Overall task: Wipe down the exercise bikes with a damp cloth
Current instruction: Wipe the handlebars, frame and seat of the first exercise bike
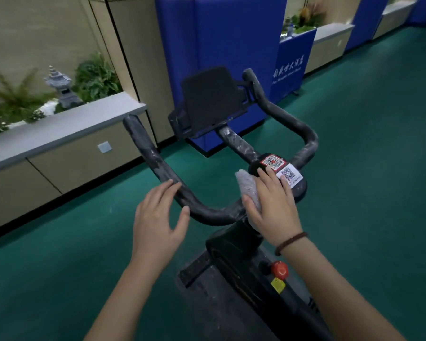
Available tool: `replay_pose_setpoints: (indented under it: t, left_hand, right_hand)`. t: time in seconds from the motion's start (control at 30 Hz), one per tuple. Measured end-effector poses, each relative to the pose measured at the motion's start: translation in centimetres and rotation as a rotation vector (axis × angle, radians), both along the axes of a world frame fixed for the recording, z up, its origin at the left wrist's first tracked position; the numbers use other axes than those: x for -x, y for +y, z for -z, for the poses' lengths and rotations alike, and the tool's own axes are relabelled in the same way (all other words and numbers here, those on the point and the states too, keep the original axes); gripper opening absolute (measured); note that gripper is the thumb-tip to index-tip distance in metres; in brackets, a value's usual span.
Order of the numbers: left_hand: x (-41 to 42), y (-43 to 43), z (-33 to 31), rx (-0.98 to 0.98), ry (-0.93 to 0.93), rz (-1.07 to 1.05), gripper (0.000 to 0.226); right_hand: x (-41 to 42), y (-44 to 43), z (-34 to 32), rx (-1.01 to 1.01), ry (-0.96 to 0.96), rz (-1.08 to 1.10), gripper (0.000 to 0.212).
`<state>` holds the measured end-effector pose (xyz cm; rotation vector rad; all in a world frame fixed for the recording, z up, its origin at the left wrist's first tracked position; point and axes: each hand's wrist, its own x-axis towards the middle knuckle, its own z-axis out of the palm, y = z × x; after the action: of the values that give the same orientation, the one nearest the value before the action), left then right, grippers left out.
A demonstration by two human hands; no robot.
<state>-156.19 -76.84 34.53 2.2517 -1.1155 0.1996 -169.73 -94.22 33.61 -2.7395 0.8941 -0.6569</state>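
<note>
A black exercise bike (234, 257) stands right in front of me, its curved handlebar (155, 158) scuffed and dusty. A dark tablet holder (209, 99) rises at the front of the bar. My right hand (273, 205) presses a grey-white cloth (246, 185) against the handlebar centre, beside the stem block with QR stickers (280, 168). Its fingers lie fairly straight over the cloth. My left hand (158, 222) hovers open at the left bend of the handlebar, fingertips touching or nearly touching the bar.
A red knob (279, 269) sits on the bike frame below my right wrist. Green floor (367, 168) surrounds the bike. A low cabinet ledge (59, 134) with plants runs along the left. A blue padded pillar (219, 45) stands just beyond the bike.
</note>
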Motion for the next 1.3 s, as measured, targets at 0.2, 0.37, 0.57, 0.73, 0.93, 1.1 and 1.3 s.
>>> replay_pose_setpoints:
  t: [0.2,0.37,0.57,0.73,0.93,1.1,1.3]
  left_hand:
    - [-1.7,0.4,0.4,-0.042,0.017,0.067,0.063]
    - [-2.2,0.1,0.3,0.01,0.041,0.09,0.059]
    - [-2.7,-0.1,0.7,0.06,0.031,0.116,0.053]
    - [-2.9,-0.3,0.6,0.078,0.007,0.126,0.051]
    - [-2.8,-0.1,0.6,0.066,-0.017,0.107,0.052]
    - [-2.2,-0.5,0.3,0.071,-0.01,0.042,0.051]
    - [-1.2,-0.9,0.4,0.093,0.012,-0.041,0.052]
  right_hand:
    - [-0.9,0.5,0.8,0.003,-0.077,0.072,0.065]
    - [-2.3,3.5,0.5,-0.056,-0.14,0.098,0.051]
    - [-4.0,7.1,0.8,0.028,-0.176,-0.06,0.035]
    - [-3.1,4.6,1.1,0.142,-0.161,0.018,0.047]
    - [-1.5,-2.1,-0.3,0.278,0.093,0.117,0.039]
    - [-2.3,-3.5,-0.6,0.281,0.102,0.031,0.037]
    - [-0.9,-0.9,0.2,0.014,-0.14,-0.034,0.042]
